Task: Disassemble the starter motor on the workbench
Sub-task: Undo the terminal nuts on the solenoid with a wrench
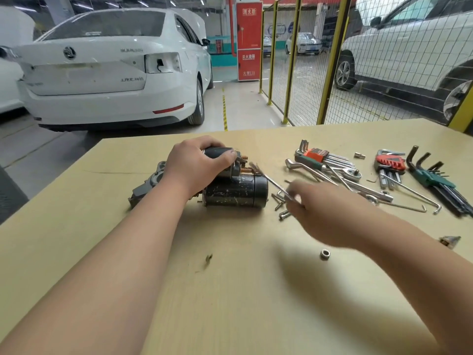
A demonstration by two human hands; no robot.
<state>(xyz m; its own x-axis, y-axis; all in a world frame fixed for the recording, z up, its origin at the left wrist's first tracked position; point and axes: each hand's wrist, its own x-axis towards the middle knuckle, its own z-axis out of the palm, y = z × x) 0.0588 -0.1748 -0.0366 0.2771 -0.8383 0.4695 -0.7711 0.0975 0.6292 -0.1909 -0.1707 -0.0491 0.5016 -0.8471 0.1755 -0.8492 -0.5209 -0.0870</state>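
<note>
The starter motor [234, 190] lies on its side on the workbench [230, 290], its black cylinder facing right and its grey cast nose [151, 181] to the left. My left hand [197, 163] grips the solenoid on top of it, thumb near the copper terminals [244, 158]. My right hand [322, 208] is blurred just right of the motor. It holds a thin long bolt [268, 179] that slants up toward the terminals. Loose bolts [279, 201] lie beside the motor's end cap.
Hex key sets [389, 162], [432, 175], a ratchet [350, 174] and wrenches [302, 166] are spread over the bench's right side. A nut [324, 254] and a small metal part [208, 258] lie nearer me. A white car [110, 67] and a yellow mesh fence [307, 60] stand beyond.
</note>
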